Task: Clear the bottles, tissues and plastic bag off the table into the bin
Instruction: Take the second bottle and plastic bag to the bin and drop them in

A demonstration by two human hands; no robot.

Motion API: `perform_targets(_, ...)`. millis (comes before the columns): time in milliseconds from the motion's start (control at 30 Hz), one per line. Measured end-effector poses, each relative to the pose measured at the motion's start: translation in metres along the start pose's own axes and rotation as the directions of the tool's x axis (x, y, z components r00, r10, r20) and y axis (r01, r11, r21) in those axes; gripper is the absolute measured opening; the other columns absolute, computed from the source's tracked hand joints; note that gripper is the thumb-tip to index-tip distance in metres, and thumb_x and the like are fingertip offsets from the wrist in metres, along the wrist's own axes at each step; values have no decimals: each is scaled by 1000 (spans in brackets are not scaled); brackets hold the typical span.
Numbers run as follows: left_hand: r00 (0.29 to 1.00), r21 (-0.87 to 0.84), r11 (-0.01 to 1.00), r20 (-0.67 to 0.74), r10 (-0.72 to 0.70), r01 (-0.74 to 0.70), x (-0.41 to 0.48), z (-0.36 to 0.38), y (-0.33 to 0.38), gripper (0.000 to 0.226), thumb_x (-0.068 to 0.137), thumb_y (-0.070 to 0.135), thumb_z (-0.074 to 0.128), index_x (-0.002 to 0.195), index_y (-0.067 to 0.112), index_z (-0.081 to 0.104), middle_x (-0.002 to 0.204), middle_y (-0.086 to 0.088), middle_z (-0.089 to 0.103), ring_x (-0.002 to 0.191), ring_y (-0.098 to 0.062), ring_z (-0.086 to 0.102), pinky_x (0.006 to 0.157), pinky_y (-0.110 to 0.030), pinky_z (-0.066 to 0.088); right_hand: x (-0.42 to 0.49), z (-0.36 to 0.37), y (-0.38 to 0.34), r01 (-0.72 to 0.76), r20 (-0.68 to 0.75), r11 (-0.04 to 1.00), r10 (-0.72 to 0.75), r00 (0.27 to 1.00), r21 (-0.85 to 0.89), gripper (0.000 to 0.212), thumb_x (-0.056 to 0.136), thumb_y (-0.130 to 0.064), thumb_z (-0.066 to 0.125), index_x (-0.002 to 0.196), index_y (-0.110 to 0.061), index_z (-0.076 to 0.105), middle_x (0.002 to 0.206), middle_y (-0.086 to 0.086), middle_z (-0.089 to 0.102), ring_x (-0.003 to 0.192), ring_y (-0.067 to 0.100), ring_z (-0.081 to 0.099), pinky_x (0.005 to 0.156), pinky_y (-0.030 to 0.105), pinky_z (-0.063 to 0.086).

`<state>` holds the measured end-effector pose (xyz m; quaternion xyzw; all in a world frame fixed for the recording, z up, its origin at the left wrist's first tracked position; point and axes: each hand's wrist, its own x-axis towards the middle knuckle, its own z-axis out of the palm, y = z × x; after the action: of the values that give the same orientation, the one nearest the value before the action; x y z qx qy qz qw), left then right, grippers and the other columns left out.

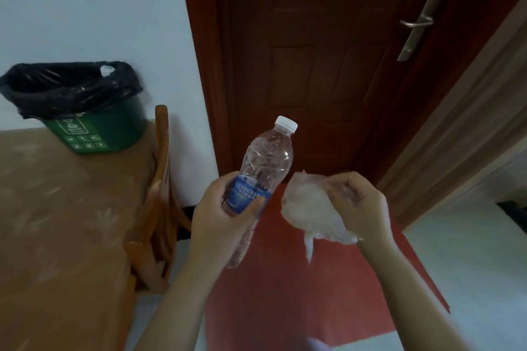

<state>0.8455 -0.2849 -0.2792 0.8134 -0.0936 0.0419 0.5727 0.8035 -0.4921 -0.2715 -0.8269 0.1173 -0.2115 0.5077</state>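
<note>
In the head view, the left hand (225, 216) sits just below the centre of the frame, fingers and thumb wrapped tight around the blue label of a clear plastic water bottle (263, 177). The bottle tilts, its white cap pointing to the upper right and its base down by the wrist. Right of centre, the right hand (360, 208) is clenched on a crumpled clear plastic bag (309, 208) that appears to hold white tissue; a twisted tail of the bag hangs below the hand. Bottle and bag are held near each other but apart, both over a red floor mat (313, 293) in front of a dark red door (328, 51). At the left of the frame, a green bin (99, 131) with a black liner stands on the brown table (57, 236); 1 white-capped bottle top (107, 70) shows at its rim. A wooden chair (159, 194) stands against the table's right edge.
</note>
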Motion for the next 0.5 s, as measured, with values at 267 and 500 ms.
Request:
perform_targets(267,967,8,997,-242,-77,82,98,11,-7,56,64,41,73,116,28,54,104,13,63,88,3,60,70,-12,51,141,52,11,98,173,989,-117,978,113,18,77,-12,66,74,-30,63,73,-11,67,73,3,63,60,13,47)
perform_targets(500,834,-13,990,-537,-125,140,158,-2,1,52,67,24,78,114,23,57,104,12,64,88,6,60,68,-4,45,246,98,-10,219,373,948,-294,880,231,17,79,-15,64,74,-30,63,76,-10,66,73,4,62,63,16,49)
